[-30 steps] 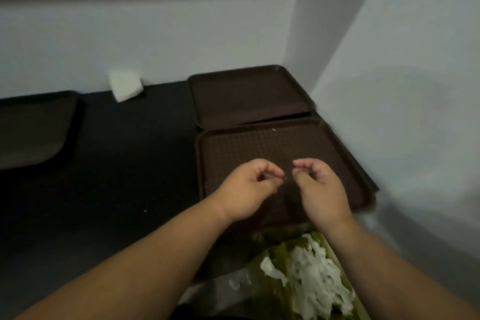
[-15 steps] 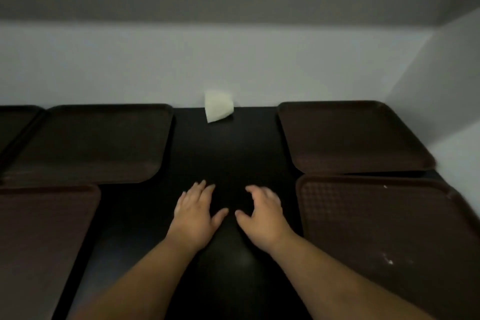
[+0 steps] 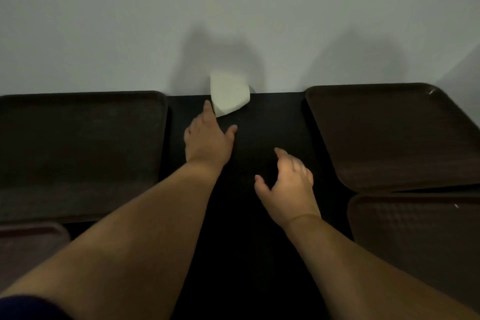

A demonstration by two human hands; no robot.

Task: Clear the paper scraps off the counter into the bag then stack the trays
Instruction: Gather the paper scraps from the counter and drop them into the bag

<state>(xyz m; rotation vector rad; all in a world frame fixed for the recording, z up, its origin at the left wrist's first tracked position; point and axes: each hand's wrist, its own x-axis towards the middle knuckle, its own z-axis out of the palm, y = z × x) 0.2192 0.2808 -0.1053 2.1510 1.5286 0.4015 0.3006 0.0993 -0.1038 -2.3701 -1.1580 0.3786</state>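
Nothing is gripped yet: the left hand (image 3: pixel 207 141) is stretched out flat with fingers straight, its forefinger at the lower left edge of the white paper scrap (image 3: pixel 230 97), touching or just short of it, thumb spread wide below. The right hand (image 3: pixel 285 187) hangs relaxed and empty above the dark counter (image 3: pixel 259 254), fingers loosely bent. The scrap sits at the back of the counter, leaning against the pale wall (image 3: pixel 117 34), between the back left tray (image 3: pixel 78 150) and the back right tray (image 3: pixel 384 135); two more trays, one near left (image 3: pixel 28 247) and one near right (image 3: pixel 420 241), lie closer in. The scrap looks folded or curled, very light and limp, so it should crumple under any pinch and may slide away if nudged; the raised lower corner, which stands proud of the counter, seems the easiest place to pinch it. The bag is out of view.
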